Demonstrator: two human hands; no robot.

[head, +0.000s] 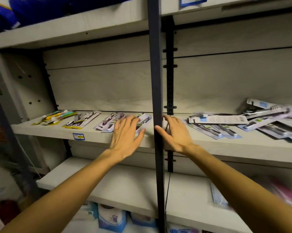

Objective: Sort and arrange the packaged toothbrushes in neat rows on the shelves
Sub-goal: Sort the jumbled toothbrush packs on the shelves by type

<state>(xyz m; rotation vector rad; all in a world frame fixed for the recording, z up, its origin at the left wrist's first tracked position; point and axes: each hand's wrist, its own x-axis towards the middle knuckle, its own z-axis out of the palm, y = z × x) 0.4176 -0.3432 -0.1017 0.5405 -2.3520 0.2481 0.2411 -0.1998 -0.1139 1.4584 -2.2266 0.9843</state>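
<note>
Grey upright post splits the shelf: left of it, toothbrush packs mostly rowed, left hand flat on the nearest; right of it, loose pile unsorted. Right hand released, empty. Roughly half done.

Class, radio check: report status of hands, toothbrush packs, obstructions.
Left hand open, flat on packs. Right hand open, empty. Jumbled pile unsorted at right. Upright post between hands.

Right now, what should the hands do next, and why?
Probably the right hand, open and holding nothing, should reach to the messy pile of packs on the right shelf: they overlap crookedly, while the left hand rests on packs already in a row.
</note>
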